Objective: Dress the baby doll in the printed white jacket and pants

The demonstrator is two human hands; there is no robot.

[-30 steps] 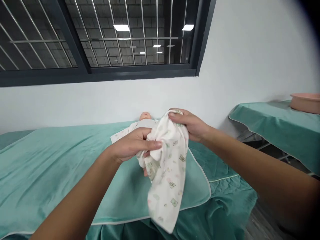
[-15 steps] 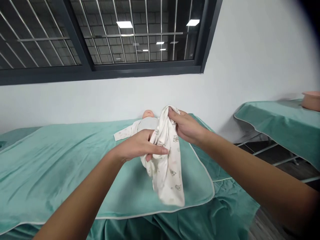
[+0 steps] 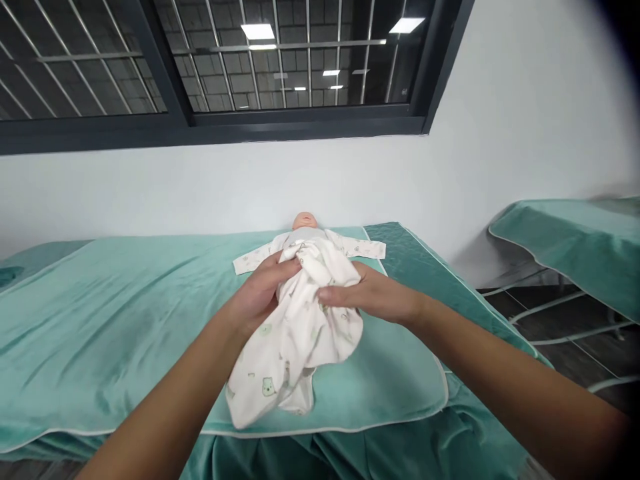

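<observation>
Bunched between my two hands is a white baby garment (image 3: 295, 333) printed with small green and grey animal figures; its lower part hangs toward me, and its exact cut is hidden by the folds. My left hand (image 3: 263, 287) grips its upper left side. My right hand (image 3: 360, 293) grips the right side, thumb lying across the cloth. Beyond them a baby doll (image 3: 305, 221) lies on its back, its head toward the wall. A white printed top with outstretched sleeves (image 3: 367, 249) lies about it, grey at the chest; the garment hides the doll's lower body.
A light green sheet (image 3: 150, 320) with pale piping covers the bed over a darker green cover (image 3: 435, 287). At the right stands another green-covered bed (image 3: 575, 233) on a metal frame. A white wall and a barred window (image 3: 300, 67) rise behind.
My right hand has come down and my left hand has shifted up and around the garment's left side. The cloth has turned and bunched, its hanging end swinging left. The doll's right-hand sleeve now shows.
</observation>
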